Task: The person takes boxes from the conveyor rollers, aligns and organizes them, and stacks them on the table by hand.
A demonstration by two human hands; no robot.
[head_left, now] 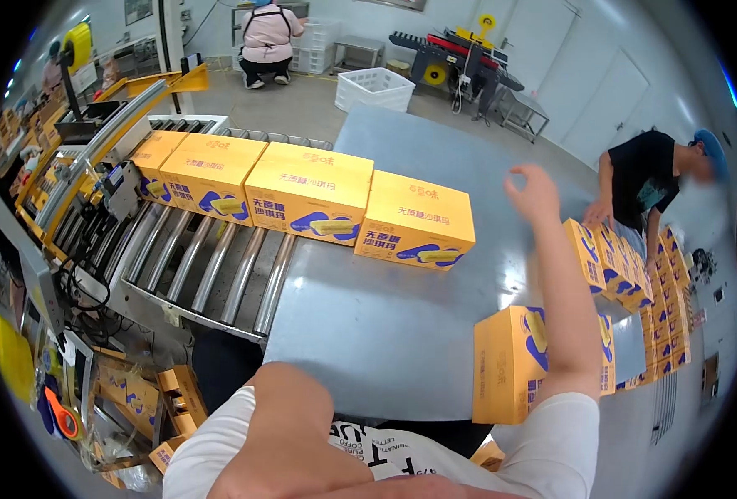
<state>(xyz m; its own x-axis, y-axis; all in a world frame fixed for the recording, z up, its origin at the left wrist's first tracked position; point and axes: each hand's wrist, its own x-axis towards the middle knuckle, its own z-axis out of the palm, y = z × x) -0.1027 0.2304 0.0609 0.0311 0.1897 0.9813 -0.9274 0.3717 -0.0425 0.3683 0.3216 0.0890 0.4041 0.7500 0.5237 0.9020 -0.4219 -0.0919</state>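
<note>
My right hand (pixel 535 193) is raised over the grey metal table (pixel 368 333), fingers bent but apart, holding nothing. Its forearm passes in front of a yellow-orange box (pixel 502 366) standing on end at the table's near right edge. My left arm is folded against my body. Skin along the bottom edge may be my left hand (pixel 402 487); its fingers do not show clearly. Ahead, a printed carton (pixel 416 220) lies on the table. Behind it to the left, a matching carton (pixel 310 191) straddles the table edge and the rollers, in line with another carton (pixel 213 175).
A roller conveyor (pixel 210 274) with a yellow-framed machine (pixel 102 141) stands left. At right, a co-worker in black (pixel 647 179) handles a row of cartons (pixel 610 258). A white crate (pixel 374 89) sits on the floor behind. Another person (pixel 267 37) crouches farther back.
</note>
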